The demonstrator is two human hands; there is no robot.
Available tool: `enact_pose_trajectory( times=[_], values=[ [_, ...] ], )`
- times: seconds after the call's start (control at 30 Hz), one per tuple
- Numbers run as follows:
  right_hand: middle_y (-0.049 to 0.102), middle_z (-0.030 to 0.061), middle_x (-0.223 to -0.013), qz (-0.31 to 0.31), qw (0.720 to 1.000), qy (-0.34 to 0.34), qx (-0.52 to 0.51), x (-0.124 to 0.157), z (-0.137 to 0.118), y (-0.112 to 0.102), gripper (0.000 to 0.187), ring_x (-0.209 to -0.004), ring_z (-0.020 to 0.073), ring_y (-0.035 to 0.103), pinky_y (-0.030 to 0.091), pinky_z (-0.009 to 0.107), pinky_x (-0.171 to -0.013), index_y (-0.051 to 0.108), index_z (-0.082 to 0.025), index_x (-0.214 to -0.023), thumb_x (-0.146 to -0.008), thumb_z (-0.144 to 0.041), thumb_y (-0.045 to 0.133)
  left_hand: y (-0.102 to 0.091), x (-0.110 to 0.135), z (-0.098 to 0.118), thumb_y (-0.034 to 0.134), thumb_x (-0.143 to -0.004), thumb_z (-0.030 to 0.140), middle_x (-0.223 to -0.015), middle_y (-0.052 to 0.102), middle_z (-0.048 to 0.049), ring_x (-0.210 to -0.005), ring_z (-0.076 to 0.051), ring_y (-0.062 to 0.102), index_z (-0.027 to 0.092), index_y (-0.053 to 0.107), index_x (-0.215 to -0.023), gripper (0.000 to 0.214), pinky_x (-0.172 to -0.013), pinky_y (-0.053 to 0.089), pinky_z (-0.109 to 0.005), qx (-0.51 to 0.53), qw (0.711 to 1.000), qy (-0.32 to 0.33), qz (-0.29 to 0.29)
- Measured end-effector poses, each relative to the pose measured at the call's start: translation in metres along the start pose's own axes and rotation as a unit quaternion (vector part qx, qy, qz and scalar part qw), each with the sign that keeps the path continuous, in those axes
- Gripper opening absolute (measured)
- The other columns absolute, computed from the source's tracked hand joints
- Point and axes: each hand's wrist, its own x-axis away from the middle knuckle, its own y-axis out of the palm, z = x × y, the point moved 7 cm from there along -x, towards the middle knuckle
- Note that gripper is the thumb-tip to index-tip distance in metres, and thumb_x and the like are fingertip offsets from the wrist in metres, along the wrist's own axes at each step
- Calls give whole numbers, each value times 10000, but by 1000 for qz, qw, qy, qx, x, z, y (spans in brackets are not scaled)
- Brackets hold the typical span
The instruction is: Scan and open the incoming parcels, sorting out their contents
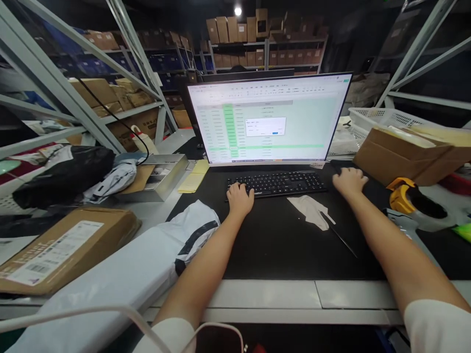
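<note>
My left hand [240,200] rests on the left end of a black keyboard [281,182], its fingers spread over the keys. To the right of the keyboard, my right hand [350,180] curls over a dark computer mouse [336,166], which is mostly hidden beneath it. Behind the keyboard stands a monitor [268,115] showing a spreadsheet with a green column and a small dialog box. A crumpled light cloth or paper [309,211] lies on the black desk mat [272,245] between my forearms, with a thin dark stick [344,240] beside it.
A white plastic-wrapped parcel [121,264] and a labelled cardboard box [69,245] lie at left, near yellow notes [195,177]. On the right are open cardboard boxes [401,154], a yellow tape dispenser [403,196] and white baskets [382,117]. Metal shelf posts flank the desk.
</note>
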Motion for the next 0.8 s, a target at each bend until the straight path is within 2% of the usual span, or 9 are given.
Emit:
enact_pose_trajectory(
  times=[0.07,0.1,0.2,0.37,0.8],
  values=[
    [508,287,-1549,-27,998,44,36,-9,48,10,578,-1398,472,460,435,598,-1051,615,-67,-1483,-992,-357,517,-2,1,2,516,-1037,424,-1472,571,-226,-1427,-382,476,107,673,-1342,467,-1211,376,-536,3,1000,6,1],
    [487,266,-1581,-43,997,48,42,-11,63,17,604,-1388,463,478,449,587,-1046,587,-97,-1523,-994,-382,532,-2,1,2,509,-1040,423,-1472,571,-227,-1430,-381,476,108,676,-1335,462,-1211,376,-535,5,1000,5,-1],
    [454,235,-1622,-46,998,38,36,-9,84,34,615,-1341,442,529,468,565,-1040,551,-140,-1567,-996,-367,519,-3,2,2,507,-1042,414,-1473,575,-226,-1439,-378,475,112,674,-1341,457,-1216,373,-538,10,1000,0,-8],
    [493,240,-1574,19,999,20,20,-3,86,39,581,-1291,424,549,475,542,-1022,598,-152,-1527,-991,-345,486,-3,1,1,504,-1040,414,-1484,571,-222,-1449,-372,466,129,676,-1341,448,-1222,368,-541,9,1000,4,-7],
    [482,199,-1598,10,999,51,0,-5,89,40,554,-1336,410,516,465,532,-1029,619,-195,-1513,-994,-349,502,-3,2,1,497,-1041,417,-1486,565,-215,-1449,-372,467,139,675,-1346,449,-1227,370,-542,2,1000,4,-9]
  ],
)
